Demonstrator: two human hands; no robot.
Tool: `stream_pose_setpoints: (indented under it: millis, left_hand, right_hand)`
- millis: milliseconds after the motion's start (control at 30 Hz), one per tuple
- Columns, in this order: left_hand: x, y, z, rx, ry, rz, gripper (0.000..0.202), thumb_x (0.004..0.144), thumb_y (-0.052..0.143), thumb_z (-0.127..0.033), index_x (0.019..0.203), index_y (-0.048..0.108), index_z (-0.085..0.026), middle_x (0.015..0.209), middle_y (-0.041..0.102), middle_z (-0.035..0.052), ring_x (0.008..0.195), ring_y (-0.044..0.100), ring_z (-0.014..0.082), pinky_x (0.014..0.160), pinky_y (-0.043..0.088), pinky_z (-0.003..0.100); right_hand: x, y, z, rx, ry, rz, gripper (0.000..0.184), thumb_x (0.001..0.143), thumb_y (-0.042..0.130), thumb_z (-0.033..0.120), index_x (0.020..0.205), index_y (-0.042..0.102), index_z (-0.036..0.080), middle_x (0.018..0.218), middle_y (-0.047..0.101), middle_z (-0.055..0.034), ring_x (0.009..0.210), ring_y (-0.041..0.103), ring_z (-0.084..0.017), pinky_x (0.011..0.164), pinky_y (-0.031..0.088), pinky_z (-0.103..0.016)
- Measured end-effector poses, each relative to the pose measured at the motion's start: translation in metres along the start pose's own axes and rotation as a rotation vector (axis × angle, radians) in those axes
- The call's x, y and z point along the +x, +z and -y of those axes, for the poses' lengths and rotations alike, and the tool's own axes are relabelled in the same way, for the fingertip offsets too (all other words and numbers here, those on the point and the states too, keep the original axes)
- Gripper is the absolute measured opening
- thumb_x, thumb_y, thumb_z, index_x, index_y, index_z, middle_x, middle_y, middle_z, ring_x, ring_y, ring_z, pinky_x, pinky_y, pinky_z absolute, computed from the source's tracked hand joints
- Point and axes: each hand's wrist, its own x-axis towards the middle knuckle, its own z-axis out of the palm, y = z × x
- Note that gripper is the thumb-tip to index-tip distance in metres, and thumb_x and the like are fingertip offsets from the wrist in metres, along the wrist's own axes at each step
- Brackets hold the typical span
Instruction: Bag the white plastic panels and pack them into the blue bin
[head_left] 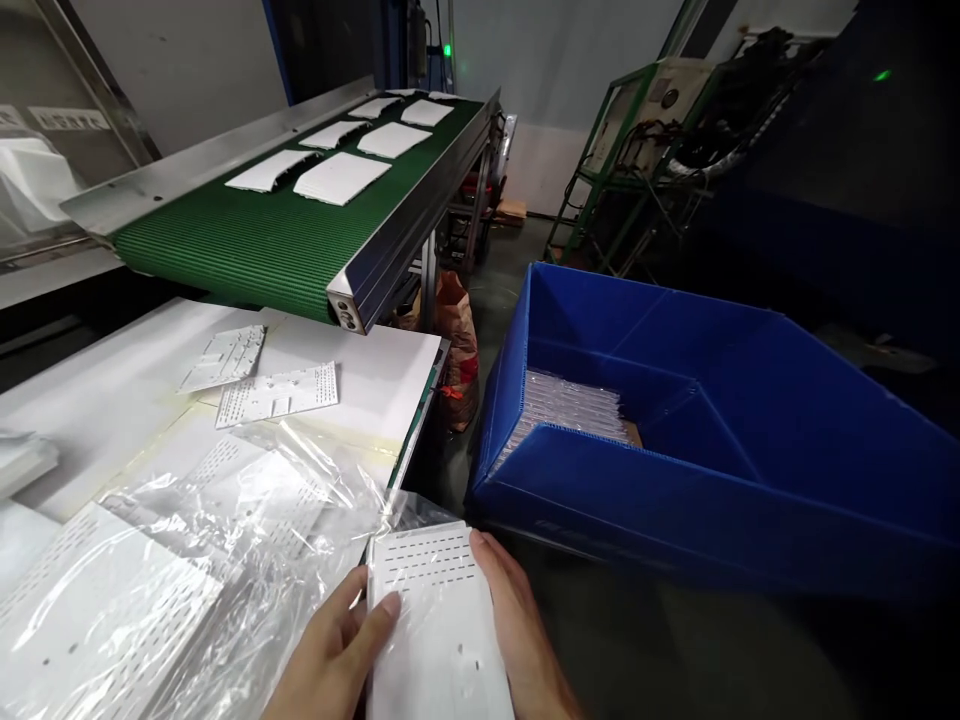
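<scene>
Between both hands is a white plastic panel (435,640) with rows of short slots and a few small holes. Shiny clear film seems to cover it, at least in part. My left hand (334,650) grips its left edge, thumb on the face. Along the right edge my right hand (514,610) is closed, its fingers partly hidden behind the panel. Crumpled clear plastic bags (262,570) lie to the left of my hands, over more slotted panels. A larger stack of white panels (97,620) sits at the lower left.
Two loose panels (281,393) rest on the white table (397,360). Behind it, a green conveyor belt (240,240) carries several white panels (343,178). At right stands a blue bin (675,490) holding a row of film-wrapped pieces (562,405). A brown paper sack (456,340) stands between them.
</scene>
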Motion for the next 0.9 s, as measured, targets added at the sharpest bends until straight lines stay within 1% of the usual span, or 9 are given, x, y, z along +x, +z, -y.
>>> stream_pose_setpoints:
  millis: [33,133,233,333,467,600,733,833,900]
  left_hand:
    - [-0.001,0.006,0.002,-0.038,-0.008,-0.036,0.058,0.072,0.062,-0.057,0.117,0.055,-0.020,0.100,0.072,0.0111,0.097,0.065,0.0317,0.077,0.054,0.037]
    - [-0.002,0.026,0.013,-0.124,0.009,-0.120,0.058,0.073,0.064,-0.054,0.118,0.056,-0.019,0.108,0.070,0.0105,0.103,0.062,0.0318,0.082,0.052,0.036]
    - [0.002,0.041,0.030,-0.145,0.056,-0.093,0.055,0.078,0.060,-0.052,0.122,0.051,-0.020,0.107,0.070,0.0095,0.099,0.064,0.0293,0.083,0.051,0.036]
    - [0.009,0.048,0.049,-0.141,0.041,-0.044,0.054,0.080,0.058,-0.050,0.124,0.046,-0.020,0.106,0.069,0.0105,0.095,0.066,0.0280,0.082,0.051,0.038]
    - [0.014,0.050,0.073,-0.231,-0.050,-0.049,0.054,0.077,0.064,-0.045,0.119,0.046,-0.016,0.099,0.070,0.0130,0.087,0.068,0.0290,0.078,0.052,0.041]
    - [0.005,0.052,0.093,-0.273,-0.140,0.041,0.052,0.076,0.066,-0.046,0.115,0.051,-0.015,0.090,0.072,0.0112,0.081,0.069,0.0285,0.075,0.052,0.039]
    - [-0.005,0.059,0.111,-0.343,-0.176,0.083,0.046,0.076,0.067,-0.045,0.110,0.055,-0.016,0.088,0.073,0.0087,0.079,0.069,0.0252,0.071,0.051,0.033]
    - [-0.005,0.061,0.126,-0.391,-0.193,0.118,0.045,0.073,0.070,-0.044,0.109,0.058,-0.018,0.098,0.072,0.0086,0.082,0.068,0.0238,0.069,0.051,0.030]
    - [-0.002,0.056,0.132,-0.418,-0.228,0.144,0.049,0.071,0.071,-0.045,0.111,0.058,-0.019,0.107,0.070,0.0084,0.086,0.067,0.0234,0.070,0.051,0.029]
  right_hand:
    - [-0.001,0.000,-0.002,-0.022,-0.022,-0.043,0.040,0.081,0.056,0.053,0.100,0.064,0.019,0.105,0.068,-0.0021,0.106,0.055,-0.024,0.078,0.046,-0.026]
    - [-0.003,-0.006,-0.016,-0.048,-0.066,-0.069,0.030,0.085,0.052,0.048,0.092,0.063,0.021,0.095,0.068,0.0009,0.092,0.057,-0.020,0.068,0.045,-0.024]
    - [0.001,-0.021,-0.045,-0.038,-0.001,-0.124,0.027,0.086,0.048,0.047,0.091,0.061,0.024,0.086,0.067,0.0027,0.084,0.057,-0.019,0.070,0.044,-0.025]
    - [0.003,-0.038,-0.073,-0.028,0.085,-0.151,0.030,0.087,0.045,0.051,0.091,0.059,0.024,0.086,0.064,0.0018,0.083,0.055,-0.019,0.072,0.043,-0.026]
    - [-0.012,-0.060,-0.090,-0.046,0.125,-0.059,0.029,0.084,0.050,0.049,0.075,0.054,0.022,0.070,0.054,0.0031,0.067,0.049,-0.016,0.058,0.040,-0.024]
    - [-0.030,-0.087,-0.092,-0.212,0.016,0.017,0.034,0.084,0.051,0.048,0.066,0.046,0.020,0.065,0.045,0.0042,0.064,0.042,-0.013,0.058,0.037,-0.022]
    - [-0.037,-0.106,-0.102,-0.423,-0.035,-0.104,0.040,0.083,0.050,0.054,0.061,0.044,0.020,0.060,0.041,0.0041,0.060,0.039,-0.013,0.054,0.034,-0.022]
    - [-0.041,-0.107,-0.113,-0.507,-0.075,-0.260,0.040,0.084,0.046,0.054,0.062,0.046,0.021,0.057,0.043,0.0037,0.059,0.040,-0.014,0.055,0.034,-0.022]
    - [-0.041,-0.101,-0.122,-0.585,-0.143,-0.325,0.038,0.085,0.045,0.052,0.063,0.048,0.021,0.057,0.044,0.0032,0.058,0.042,-0.014,0.056,0.035,-0.023]
